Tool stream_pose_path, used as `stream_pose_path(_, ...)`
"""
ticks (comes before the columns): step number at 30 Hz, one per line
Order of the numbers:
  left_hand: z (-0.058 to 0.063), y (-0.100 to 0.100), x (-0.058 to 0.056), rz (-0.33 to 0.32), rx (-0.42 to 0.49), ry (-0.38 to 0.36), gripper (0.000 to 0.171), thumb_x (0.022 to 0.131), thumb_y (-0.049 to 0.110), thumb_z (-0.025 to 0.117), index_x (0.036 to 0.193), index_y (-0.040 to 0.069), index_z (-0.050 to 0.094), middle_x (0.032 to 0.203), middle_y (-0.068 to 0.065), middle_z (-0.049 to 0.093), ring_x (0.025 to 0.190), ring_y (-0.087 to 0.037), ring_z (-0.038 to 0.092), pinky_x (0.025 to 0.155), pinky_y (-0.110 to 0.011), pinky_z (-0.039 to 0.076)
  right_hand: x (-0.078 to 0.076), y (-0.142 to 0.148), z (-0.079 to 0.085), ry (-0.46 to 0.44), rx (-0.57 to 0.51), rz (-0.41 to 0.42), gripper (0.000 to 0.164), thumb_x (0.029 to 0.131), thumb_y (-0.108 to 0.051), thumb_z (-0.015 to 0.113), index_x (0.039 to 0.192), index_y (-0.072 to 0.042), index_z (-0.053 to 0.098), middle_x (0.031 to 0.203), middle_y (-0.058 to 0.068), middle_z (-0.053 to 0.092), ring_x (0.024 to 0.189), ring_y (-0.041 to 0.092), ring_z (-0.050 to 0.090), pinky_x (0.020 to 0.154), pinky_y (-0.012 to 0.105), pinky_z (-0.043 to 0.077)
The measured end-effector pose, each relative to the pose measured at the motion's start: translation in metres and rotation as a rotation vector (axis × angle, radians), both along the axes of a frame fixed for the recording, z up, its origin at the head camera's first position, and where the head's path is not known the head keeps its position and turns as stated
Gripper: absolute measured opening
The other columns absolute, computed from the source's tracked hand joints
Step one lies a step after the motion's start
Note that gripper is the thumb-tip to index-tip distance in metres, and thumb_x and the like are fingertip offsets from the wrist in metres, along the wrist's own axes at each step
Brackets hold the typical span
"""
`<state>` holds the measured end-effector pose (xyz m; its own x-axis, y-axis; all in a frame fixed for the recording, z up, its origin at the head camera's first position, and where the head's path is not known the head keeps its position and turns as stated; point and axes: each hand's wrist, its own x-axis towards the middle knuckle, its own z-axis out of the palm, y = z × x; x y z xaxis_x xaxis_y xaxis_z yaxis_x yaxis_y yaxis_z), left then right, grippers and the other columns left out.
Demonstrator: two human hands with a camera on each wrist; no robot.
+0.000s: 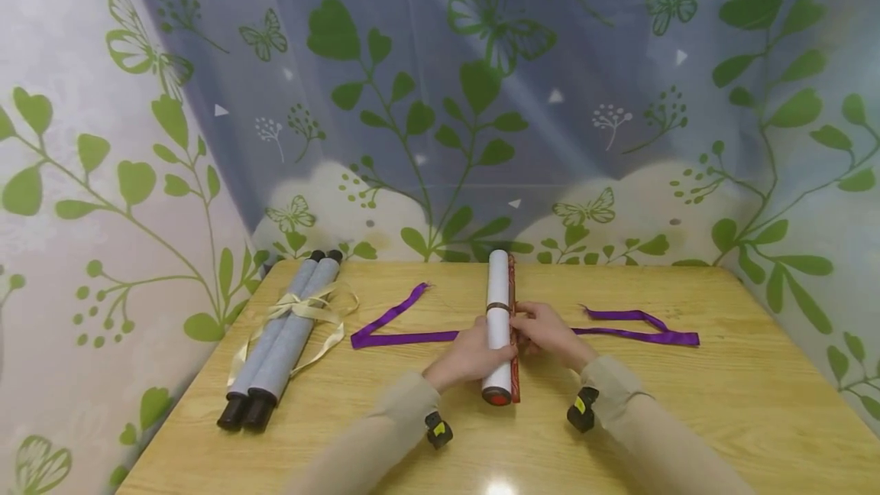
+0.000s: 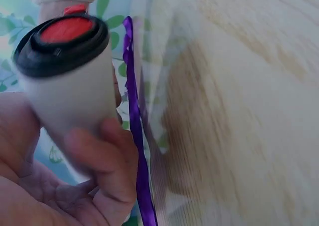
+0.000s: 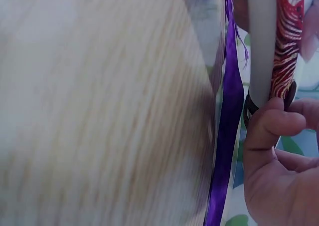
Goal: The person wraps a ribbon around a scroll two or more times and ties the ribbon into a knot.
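Observation:
A rolled white scroll is held above the table, pointing away from me, with a dark band round its middle. Its near end has a dark rim and a red centre. Along its right side runs a red patterned strip. My left hand grips the lower half, fingers curled round it. My right hand pinches the strip's edge beside the band; its fingertips are partly hidden. A purple ribbon passes crosswise beneath the scroll, its ends folded back on both sides.
Two grey scrolls with dark end knobs lie side by side at the left, tied with a cream ribbon. The wooden table ends at a cloth-covered wall with green leaf and butterfly prints.

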<state>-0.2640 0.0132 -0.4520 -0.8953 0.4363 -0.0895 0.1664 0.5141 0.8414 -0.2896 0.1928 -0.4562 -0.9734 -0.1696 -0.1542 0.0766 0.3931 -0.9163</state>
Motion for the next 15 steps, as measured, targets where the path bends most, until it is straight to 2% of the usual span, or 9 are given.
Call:
stream_pose_path(6,-0.001,0.012,-0.002,-0.009,-0.066,0.062,0.069,0.089,0.034,0.066,0.14,-0.001,0.037,0.094,-0.007,0.063,0.071,-0.013,0.062,0.061,-0.028,0.051,-0.005,0.008,-0.003,0.009,0.019,-0.006,0.048,0.097,-0.014,0.051,0.141,0.006,0.045,0.069,0.004,0.061,0.056,0.011,0.054,0.049,0.026,0.043)
stream_pose_path(11,-0.004,0.019,0.0,0.002,-0.096,0.072,0.069,0.088,0.034,0.067,0.138,-0.003,0.037,0.089,-0.007,0.063,0.068,-0.013,0.062,0.058,-0.028,0.05,-0.006,0.013,-0.007,0.042,0.05,0.0,0.043,0.096,-0.009,0.05,0.137,0.006,0.049,0.068,0.005,0.06,0.053,0.011,0.052,0.045,0.024,0.04)
stream_pose_path(15,-0.005,0.021,0.002,0.014,-0.123,0.074,0.072,0.088,0.033,0.069,0.14,-0.004,0.034,0.086,-0.008,0.062,0.065,-0.014,0.061,0.056,-0.028,0.05,-0.005,0.016,-0.011,0.059,0.069,0.023,0.044,0.097,-0.008,0.05,0.137,0.009,0.047,0.074,0.008,0.064,0.055,0.012,0.056,0.046,0.026,0.045)
